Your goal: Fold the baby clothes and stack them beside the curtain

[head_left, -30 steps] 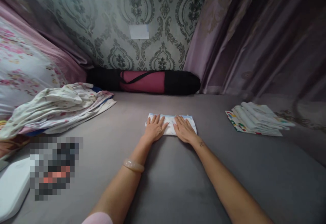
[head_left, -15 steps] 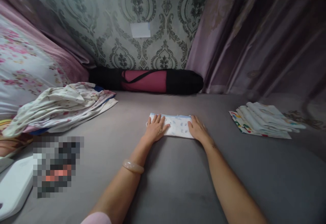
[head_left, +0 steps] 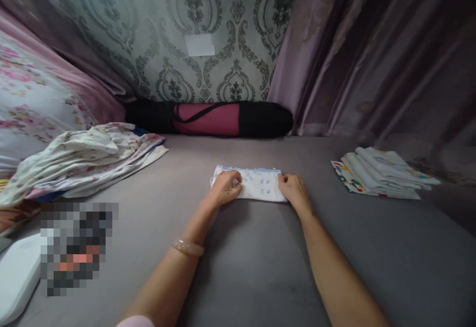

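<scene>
A folded white cloth (head_left: pixel 258 184) with small blue-grey prints and a light blue top edge lies flat on the grey bed sheet (head_left: pixel 253 262). Over its left part rests my left hand (head_left: pixel 226 187), fingers curled and thumb drawn toward the index finger, pinching at the fabric. At the cloth's right edge, my right hand (head_left: pixel 295 190) has its thumb and bent fingers closed on the border. Thin loops or strings show along the cloth's top and left edges. A pale bangle (head_left: pixel 188 247) circles my left forearm.
Folded cloths (head_left: pixel 383 171) are stacked on the right. Rumpled clothes (head_left: pixel 85 158) lie at the left by a floral pillow (head_left: pixel 26 99). A long black and pink bag (head_left: pixel 208 119) lies against the wall. Near left are a white object (head_left: pixel 18 272) and a pixelated patch.
Both hands have gone from lying flat with spread fingers to curled, pinching grips on the cloth. The view has shifted slightly.
</scene>
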`<state>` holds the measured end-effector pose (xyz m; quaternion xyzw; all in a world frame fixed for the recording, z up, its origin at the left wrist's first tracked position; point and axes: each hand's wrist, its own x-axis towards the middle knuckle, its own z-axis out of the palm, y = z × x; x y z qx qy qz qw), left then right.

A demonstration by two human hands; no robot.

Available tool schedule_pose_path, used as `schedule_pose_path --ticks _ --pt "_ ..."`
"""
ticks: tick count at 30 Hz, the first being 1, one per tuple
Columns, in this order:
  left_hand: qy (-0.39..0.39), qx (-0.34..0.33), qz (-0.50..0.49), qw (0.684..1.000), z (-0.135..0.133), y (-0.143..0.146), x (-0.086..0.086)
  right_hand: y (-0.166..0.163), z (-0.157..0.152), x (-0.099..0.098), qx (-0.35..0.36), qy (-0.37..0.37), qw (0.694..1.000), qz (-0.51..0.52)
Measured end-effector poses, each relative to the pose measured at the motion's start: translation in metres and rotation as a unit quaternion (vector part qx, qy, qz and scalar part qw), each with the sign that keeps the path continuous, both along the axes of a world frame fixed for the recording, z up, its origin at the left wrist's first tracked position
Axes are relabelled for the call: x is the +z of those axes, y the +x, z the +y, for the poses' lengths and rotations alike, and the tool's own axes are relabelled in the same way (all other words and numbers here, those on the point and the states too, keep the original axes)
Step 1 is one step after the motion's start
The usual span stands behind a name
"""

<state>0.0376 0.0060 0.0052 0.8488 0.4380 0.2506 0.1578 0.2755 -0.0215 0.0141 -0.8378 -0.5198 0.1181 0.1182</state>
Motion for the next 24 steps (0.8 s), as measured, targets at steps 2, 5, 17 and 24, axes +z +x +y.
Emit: schedule_pose_path --ticks 2,5,17,24 --pt "0.004 0.001 -0.012 1.000 0.000 0.003 -0.002 -0.001 -0.001 0.003 -0.014 -0.022 0.999 0.020" --pt "-0.002 -0.024 0.002 1.000 -0.002 0.009 -0.008 -0.002 0.000 0.003 -0.013 -0.042 0.999 0.014" --pt "-0.008 0.020 0.114 0.993 -0.005 0.028 -0.019 -0.004 0.009 -0.008 0.041 0.016 0.999 0.031" --pt "-0.025 0.030 0.117 0.992 -0.004 0.030 -0.017 -0.002 0.012 -0.009 -0.081 0.078 0.911 0.396"
